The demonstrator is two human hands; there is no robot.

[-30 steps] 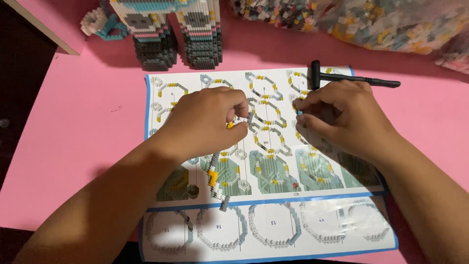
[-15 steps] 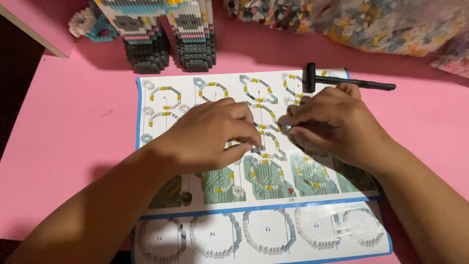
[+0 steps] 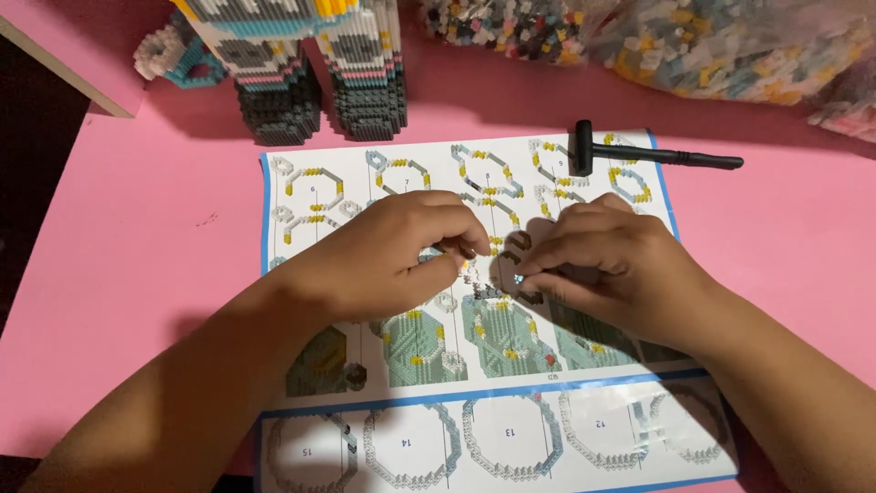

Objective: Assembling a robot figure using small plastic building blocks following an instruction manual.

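My left hand and my right hand meet fingertip to fingertip over a printed instruction sheet on a pink table. Both pinch a small assembly of tiny grey and yellow bricks held just above the sheet's middle. Most of that piece is hidden by my fingers. A tiny bluish brick shows at my right fingertips.
A small black hammer lies on the sheet's upper right corner. The legs of a tall brick-built figure stand behind the sheet. Clear bags of loose coloured bricks lie at the back right. The table's dark left edge is close.
A grey and yellow brick strip hung down from my left hand; it is now drawn up between both hands' fingertips. My hands have closed together at the sheet's middle.
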